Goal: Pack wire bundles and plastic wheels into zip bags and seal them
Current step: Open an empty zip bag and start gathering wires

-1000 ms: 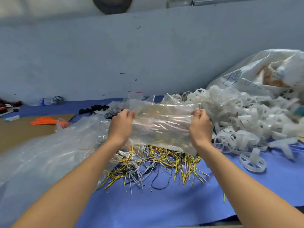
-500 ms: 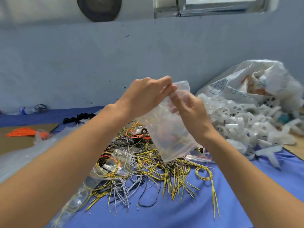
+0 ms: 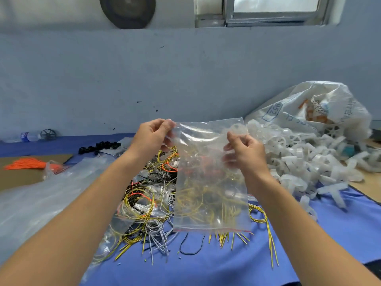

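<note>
Both forearms reach in from the lower corners, raised above the bench (image 3: 206, 269). Left hand (image 3: 152, 135), centre frame: fingers (image 3: 168, 125) pressed together against the thumb, pinching the upper left corner of the clear zip bag (image 3: 210, 182). Right hand (image 3: 245, 153), slightly lower: fingers curled, pinching the bag's right edge near the top. The bag hangs flat at frame centre, red zip strip along its lower edge. Wire bundles (image 3: 144, 203) lie heaped beneath and show through it. Plastic wheels (image 3: 299, 153) are piled at right, against a white sack (image 3: 309, 104).

Bare forearms (image 3: 92, 203), left hand (image 3: 151, 137), right hand (image 3: 246, 154)
</note>
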